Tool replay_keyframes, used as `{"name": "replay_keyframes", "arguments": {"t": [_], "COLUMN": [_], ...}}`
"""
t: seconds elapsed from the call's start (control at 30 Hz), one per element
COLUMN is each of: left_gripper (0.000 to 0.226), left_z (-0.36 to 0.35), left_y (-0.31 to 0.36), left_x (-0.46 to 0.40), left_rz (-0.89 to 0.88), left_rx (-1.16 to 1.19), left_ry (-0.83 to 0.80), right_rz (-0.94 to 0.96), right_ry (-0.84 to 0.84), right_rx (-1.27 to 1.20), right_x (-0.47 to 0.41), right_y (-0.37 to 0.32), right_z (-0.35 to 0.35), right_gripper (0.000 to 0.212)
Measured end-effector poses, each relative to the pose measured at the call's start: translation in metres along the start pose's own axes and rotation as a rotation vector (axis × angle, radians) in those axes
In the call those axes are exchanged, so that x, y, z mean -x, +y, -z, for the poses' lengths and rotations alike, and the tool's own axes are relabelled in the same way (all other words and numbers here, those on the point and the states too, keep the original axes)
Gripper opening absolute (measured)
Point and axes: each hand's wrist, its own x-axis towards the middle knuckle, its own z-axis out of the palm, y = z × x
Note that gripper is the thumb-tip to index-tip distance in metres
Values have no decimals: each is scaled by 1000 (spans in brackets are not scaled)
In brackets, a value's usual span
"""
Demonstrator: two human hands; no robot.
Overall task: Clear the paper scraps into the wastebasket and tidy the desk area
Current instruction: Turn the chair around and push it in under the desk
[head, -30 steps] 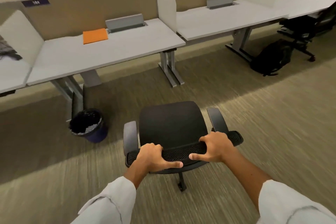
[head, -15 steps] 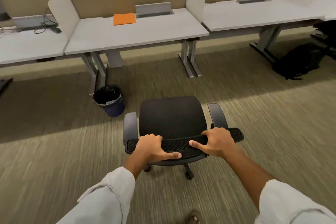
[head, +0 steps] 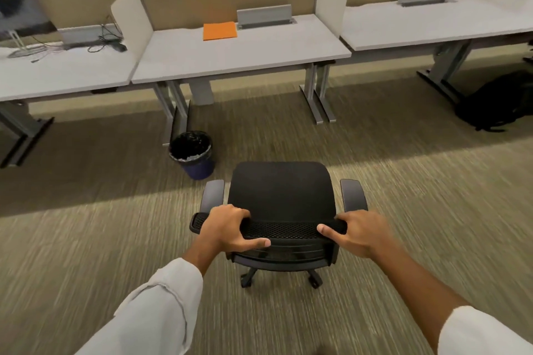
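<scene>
A black office chair [head: 281, 190] stands on the carpet in front of me, its seat facing the desks. My left hand [head: 230, 229] grips the left side of its mesh backrest top, and my right hand [head: 356, 232] grips the right side. A dark blue wastebasket [head: 193, 154] with a black liner and pale scraps inside sits on the floor left of the chair, beside a desk leg. The white desk [head: 259, 52] beyond carries an orange folder [head: 219, 30] near its back edge.
A tan partition runs behind the row of white desks. The left desk holds cables [head: 103, 43] and a monitor stand. A black backpack [head: 496, 104] lies on the floor at the right. Grey desk legs [head: 317, 95] frame the gap under the middle desk.
The chair has rolled forward with both hands on its backrest, closer to the middle desk. The view swung left, so the wastebasket and desk moved right and nearer.
</scene>
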Motion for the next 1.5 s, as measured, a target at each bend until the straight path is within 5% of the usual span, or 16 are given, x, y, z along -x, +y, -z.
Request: {"name": "replay_keyframes", "arguments": {"t": [0.17,0.4,0.7,1.07,1.5], "left_gripper": [103,120,91,79,90], "left_z": [3,3,-6,11,15], "left_y": [-7,-8,-33,-76,-194], "left_x": [-29,-58,-73,-166,-250], "left_rz": [141,266,338,322,262], "left_rx": [96,62,-108,15,11], "left_ry": [-269,-396,-109,-59,-44], "right_rz": [-20,77,116,105,15], "right_ry": [-21,-18,5,-32,43], "right_rx": [30,74,66,24,54], "right_x": [-19,-68,-129,-231,-313], "right_y": [5,24,49,65,15], "right_z": [0,7,6,7,-4], "right_gripper": [112,106,95,98,88]}}
